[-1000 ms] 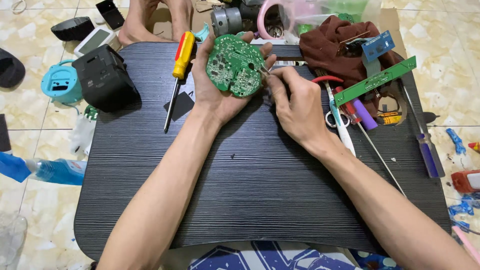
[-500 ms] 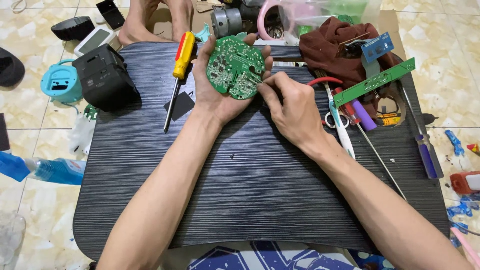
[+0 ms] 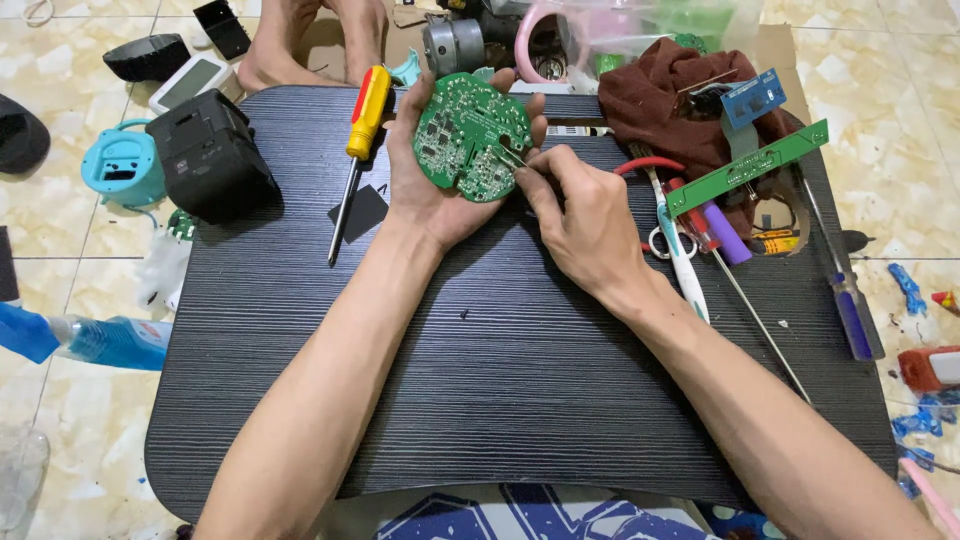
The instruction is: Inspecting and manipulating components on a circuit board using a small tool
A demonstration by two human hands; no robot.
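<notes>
The left hand (image 3: pixel 440 190) cradles a round green circuit board (image 3: pixel 468 135) in its open palm at the far middle of the dark table (image 3: pixel 500 380), fingers curled up around the board's rim, component side facing up. The right hand (image 3: pixel 585 220) comes in from the right, its grip pinched shut on a thin metal tool (image 3: pixel 512 157), the tip resting at the board's right edge; whether it is tweezers or a fine probe is too small to tell.

How far along? The board is already free of any housing, held bare in the hand, so any opening-up looks done. The fine work on the board itself appears to be in progress: nothing visibly lifted off it, and no loose part shows beside it.

Left of the board a red-and-yellow screwdriver (image 3: pixel 358 150) lies on the table, unused, with a black boxy casing (image 3: pixel 210 155) further left. To the right, a long green strip board (image 3: pixel 748 168) rests across a dark red cloth (image 3: pixel 680 100), with scissors (image 3: pixel 665 235) near it and a blue-handled screwdriver (image 3: pixel 850 300) at the right edge. A turquoise casing (image 3: pixel 122 165) sits on the tiled floor (image 3: pixel 80 290) at left.
</notes>
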